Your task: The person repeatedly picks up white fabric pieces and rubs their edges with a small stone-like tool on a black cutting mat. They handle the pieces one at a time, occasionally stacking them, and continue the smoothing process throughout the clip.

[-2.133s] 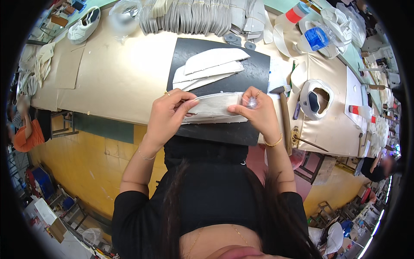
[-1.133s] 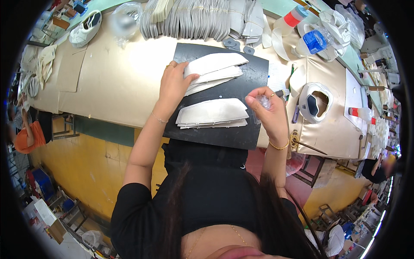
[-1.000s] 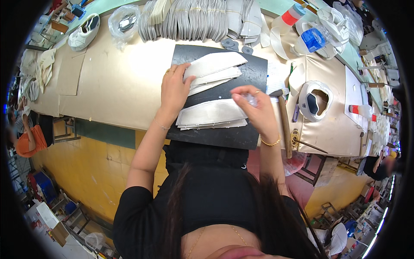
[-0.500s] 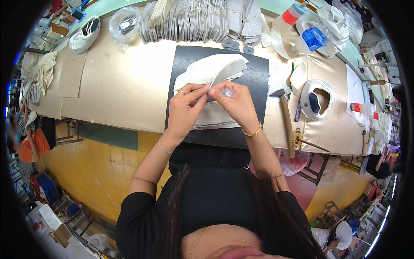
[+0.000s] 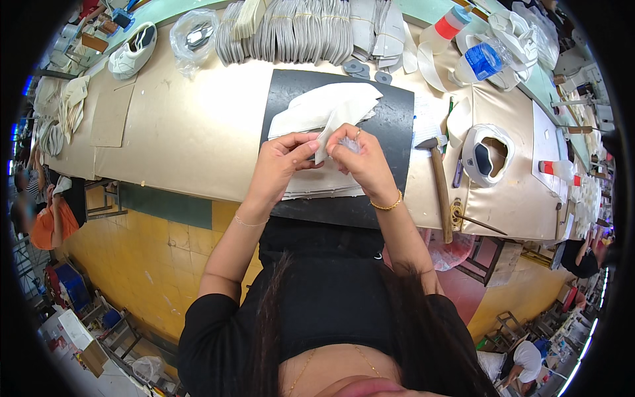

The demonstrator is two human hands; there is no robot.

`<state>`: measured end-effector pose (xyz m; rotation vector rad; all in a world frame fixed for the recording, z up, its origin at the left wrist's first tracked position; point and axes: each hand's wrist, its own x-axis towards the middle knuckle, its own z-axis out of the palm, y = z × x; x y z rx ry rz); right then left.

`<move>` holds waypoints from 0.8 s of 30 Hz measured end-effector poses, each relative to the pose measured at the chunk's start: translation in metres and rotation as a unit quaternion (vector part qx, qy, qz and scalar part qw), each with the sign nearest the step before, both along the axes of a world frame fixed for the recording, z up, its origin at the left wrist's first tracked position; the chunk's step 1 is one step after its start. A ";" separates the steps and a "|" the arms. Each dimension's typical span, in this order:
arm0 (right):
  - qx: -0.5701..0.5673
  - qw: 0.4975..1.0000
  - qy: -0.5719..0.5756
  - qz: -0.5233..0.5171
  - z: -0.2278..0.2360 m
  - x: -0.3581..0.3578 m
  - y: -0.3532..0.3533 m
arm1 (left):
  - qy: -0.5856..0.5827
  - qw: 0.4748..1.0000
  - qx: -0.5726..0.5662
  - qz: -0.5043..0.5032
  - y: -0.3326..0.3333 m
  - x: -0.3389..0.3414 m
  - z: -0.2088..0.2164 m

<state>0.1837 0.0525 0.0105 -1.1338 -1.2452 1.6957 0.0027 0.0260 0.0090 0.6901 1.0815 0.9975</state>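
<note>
A narrow white shoe-upper piece (image 5: pixel 338 121) is raised at a slant over a stack of similar white pieces (image 5: pixel 311 106) on a black mat (image 5: pixel 405 145). My left hand (image 5: pixel 284 164) pinches its left edge near the lower end between thumb and fingers. My right hand (image 5: pixel 362 160) is closed at the piece's right edge, with a crumpled bit of clear plastic (image 5: pixel 348 143) tucked in its curled fingers. More white pieces (image 5: pixel 324 182) lie beneath my hands, partly covered by them.
A hammer (image 5: pixel 436 178) lies right of the mat, beside a white shoe upper (image 5: pixel 488 153). Banded rows of grey pieces (image 5: pixel 297 33) line the back. Bottles (image 5: pixel 479 63) stand at the back right, a bag (image 5: pixel 192 40) at the back left.
The held piece has turned from nearly edge-on to show its broad face. My hands have drawn slightly apart, the left one shifting left and down.
</note>
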 end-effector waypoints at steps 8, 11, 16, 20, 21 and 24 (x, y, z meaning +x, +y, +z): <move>0.002 0.997 -0.075 -0.007 0.012 -0.002 -0.004 | 0.198 0.965 0.172 -0.012 -0.010 0.009 0.007; 0.007 0.997 -0.076 -0.006 0.008 -0.001 -0.004 | 0.201 0.965 0.166 0.000 -0.013 0.013 0.011; 0.007 0.998 -0.057 0.008 0.003 0.002 -0.002 | 0.150 0.977 0.150 -0.008 -0.009 0.007 0.005; -0.022 0.999 -0.036 0.015 0.008 0.003 -0.002 | 0.071 0.991 0.116 0.000 -0.008 0.006 0.006; -0.024 0.999 -0.033 0.015 0.008 0.003 -0.002 | 0.069 0.993 0.101 -0.005 -0.008 0.006 0.007; -0.007 0.999 -0.021 0.023 0.002 0.002 -0.003 | 0.055 0.997 0.048 -0.018 -0.007 0.002 0.005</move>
